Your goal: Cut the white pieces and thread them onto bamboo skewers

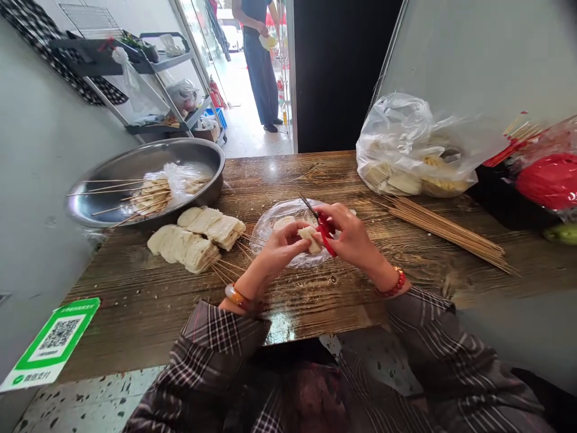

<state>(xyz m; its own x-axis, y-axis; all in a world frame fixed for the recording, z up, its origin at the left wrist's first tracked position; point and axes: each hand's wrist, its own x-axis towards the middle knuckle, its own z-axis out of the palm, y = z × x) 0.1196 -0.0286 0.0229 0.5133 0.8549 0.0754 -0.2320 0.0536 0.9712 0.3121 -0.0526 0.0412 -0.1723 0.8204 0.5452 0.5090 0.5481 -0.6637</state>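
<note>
A pale, folded piece of food (310, 239) is pinched between the thumb and fingers of my left hand (280, 246). Red-handled scissors (325, 236) sit in the grip of my right hand (350, 236), their dark blades pointing up and away from me. The right fingertips are close beside the piece; whether they touch it I cannot tell. Beneath both hands a clear plastic bag (264, 224) lies on the wooden table (288, 174), with more pale pieces on it, partly hidden. To the left lie stacks of pale skewered food (183, 246), their thin sticks pointing towards me.
A large metal bowl (205, 157) with skewers and plastic stands at the back left. Bamboo sticks (451, 234) lie right, below a filled plastic bag (396, 138). Red packages (550, 180) are far right. A person (261, 60) stands in the doorway; a cart (135, 66) stands left.
</note>
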